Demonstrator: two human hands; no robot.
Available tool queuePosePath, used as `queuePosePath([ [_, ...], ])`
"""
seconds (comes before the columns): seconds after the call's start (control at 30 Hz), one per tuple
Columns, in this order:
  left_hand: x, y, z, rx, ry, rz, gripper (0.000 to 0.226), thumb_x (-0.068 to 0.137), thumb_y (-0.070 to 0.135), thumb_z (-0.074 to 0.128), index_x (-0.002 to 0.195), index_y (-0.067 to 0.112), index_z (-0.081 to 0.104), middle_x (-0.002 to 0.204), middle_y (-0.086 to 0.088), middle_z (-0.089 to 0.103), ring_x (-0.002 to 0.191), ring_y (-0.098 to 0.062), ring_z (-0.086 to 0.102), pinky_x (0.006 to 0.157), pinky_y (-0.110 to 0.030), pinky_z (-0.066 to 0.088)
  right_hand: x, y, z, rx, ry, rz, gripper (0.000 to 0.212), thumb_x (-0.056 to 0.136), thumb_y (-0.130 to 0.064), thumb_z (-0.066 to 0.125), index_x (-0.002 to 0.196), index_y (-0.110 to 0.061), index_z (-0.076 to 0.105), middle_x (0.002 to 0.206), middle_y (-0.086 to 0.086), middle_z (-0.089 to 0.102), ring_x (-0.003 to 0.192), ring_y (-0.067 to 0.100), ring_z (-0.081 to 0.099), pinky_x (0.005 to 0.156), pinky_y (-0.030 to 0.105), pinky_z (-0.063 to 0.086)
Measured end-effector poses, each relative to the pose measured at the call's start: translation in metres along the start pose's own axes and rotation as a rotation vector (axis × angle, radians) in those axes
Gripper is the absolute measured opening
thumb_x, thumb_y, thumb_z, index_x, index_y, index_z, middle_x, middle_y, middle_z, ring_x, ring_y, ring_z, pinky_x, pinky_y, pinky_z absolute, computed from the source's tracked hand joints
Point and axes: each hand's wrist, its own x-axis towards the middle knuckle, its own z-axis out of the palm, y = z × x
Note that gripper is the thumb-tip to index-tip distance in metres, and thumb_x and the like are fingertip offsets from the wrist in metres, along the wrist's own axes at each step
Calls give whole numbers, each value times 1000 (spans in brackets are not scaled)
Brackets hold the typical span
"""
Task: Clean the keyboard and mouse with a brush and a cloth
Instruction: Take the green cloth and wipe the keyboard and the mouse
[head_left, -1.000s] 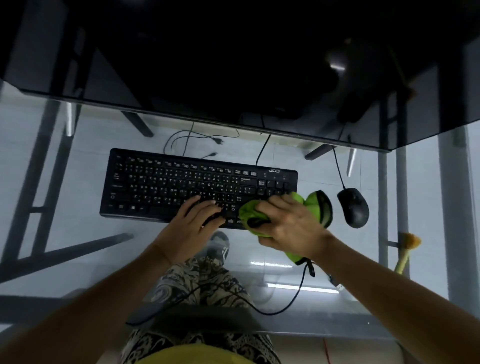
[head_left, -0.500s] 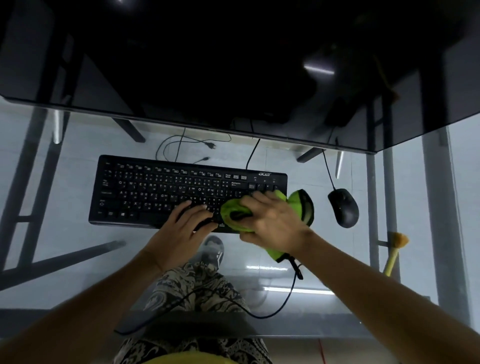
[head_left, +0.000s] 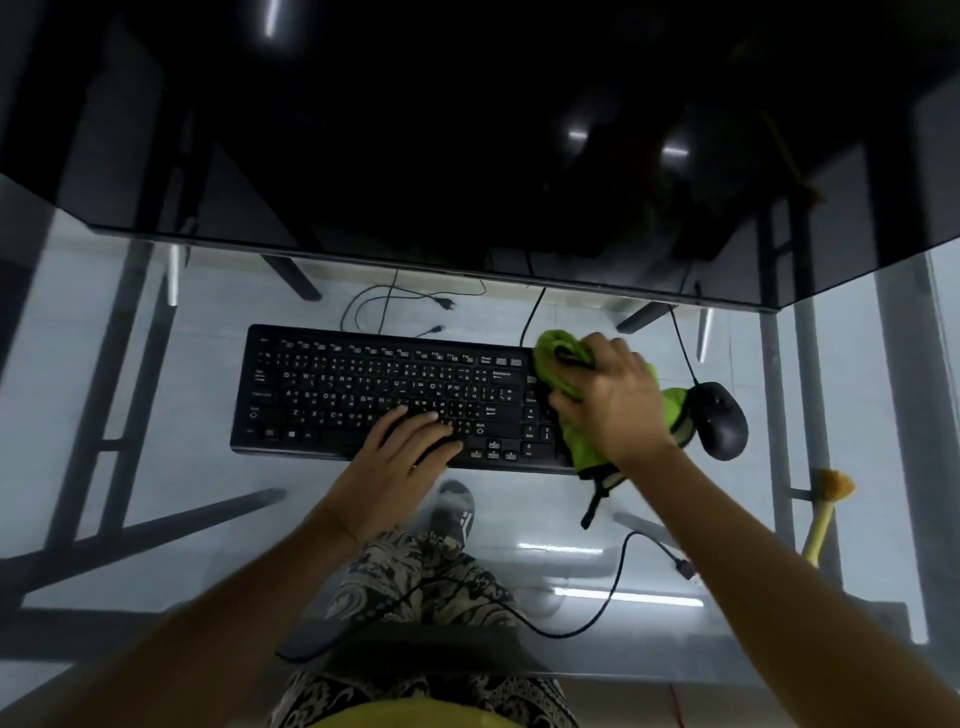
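Note:
A black keyboard (head_left: 363, 395) lies across the middle of a glass desk (head_left: 156, 519). My left hand (head_left: 405, 452) rests flat on its lower middle keys, fingers spread, holding it down. My right hand (head_left: 618, 400) is closed on a bright green cloth (head_left: 556, 353) and presses it on the keyboard's far right end, over the number pad. Part of the cloth hangs off the keyboard's right edge. A black wired mouse (head_left: 722, 421) sits just right of the cloth. A yellow-handled brush (head_left: 826, 514) lies at the desk's right side.
A dark monitor (head_left: 467, 130) fills the back of the desk. A loose black cable with a USB plug (head_left: 683, 566) trails over the glass near the front. Desk frame bars, floor cables and my patterned trousers show through the glass.
My right hand has carried the green cloth from the keyboard's lower right keys up and right to its top right corner. My left hand has stayed on the keys.

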Motion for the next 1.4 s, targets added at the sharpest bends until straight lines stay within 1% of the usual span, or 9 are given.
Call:
queuePosePath([
  [0.13,-36,-30,-14,80,-1,4,55,90,21,53,141,10,36,153,-6,32,133,-26,37,116,-44,17,-9,23,-3,-79,1,125,33,72,-26,80,102,-14,73,96,17,60,81,35,57,70,42,50],
  [0.27,-77,-57,-21,98,-63,26,63,91,9,27,152,8,11,162,-7,0,145,-28,19,118,-42,13,7,-33,5,-115,16,-27,26,74,-34,74,95,-19,74,98,14,59,83,33,54,71,40,45],
  [0.5,-92,-63,-19,63,-118,12,70,88,10,29,153,7,3,161,-8,-3,149,-26,3,119,-40,8,44,-156,29,0,70,-377,12,75,-28,62,78,-24,73,98,8,61,85,30,55,73,39,42],
  [0.67,-95,-69,-16,29,-129,33,77,86,8,37,153,8,-2,161,-7,-9,149,-25,1,119,-40,7,7,-89,20,-38,23,-660,12,70,-33,65,76,-26,72,100,6,64,86,28,53,78,39,43],
  [0.77,-99,-74,-17,50,-122,54,72,91,15,35,153,8,-2,161,-8,-10,149,-25,-1,120,-40,4,-2,-41,7,-67,-25,-651,18,68,-40,71,75,-24,75,102,8,65,87,30,55,80,39,38],
  [0.9,-105,-76,-17,72,-131,57,63,97,23,26,153,7,0,161,-9,-7,149,-27,0,120,-42,4,3,-70,14,-26,-31,-688,14,70,-39,73,73,-26,73,97,4,65,85,26,53,77,38,38],
  [1.1,-106,-73,-16,79,-132,10,63,98,28,30,153,8,5,161,-8,-4,149,-26,-2,120,-41,3,8,-103,20,19,-56,-798,22,76,-41,51,72,-33,71,96,-2,65,86,21,49,76,36,35],
  [1.27,-104,-71,-21,89,-129,-6,64,96,27,32,153,8,9,161,-9,2,149,-26,1,120,-41,2,-12,-33,6,17,-166,-805,18,71,-42,60,76,-32,75,100,-1,67,89,23,50,79,38,39],
  [1.4,-104,-64,-24,85,-144,-52,66,92,26,38,152,9,16,161,-9,7,148,-27,4,119,-42,6,-15,-46,6,51,-144,-736,14,68,-39,64,70,-30,75,92,0,67,85,21,49,76,37,39],
])
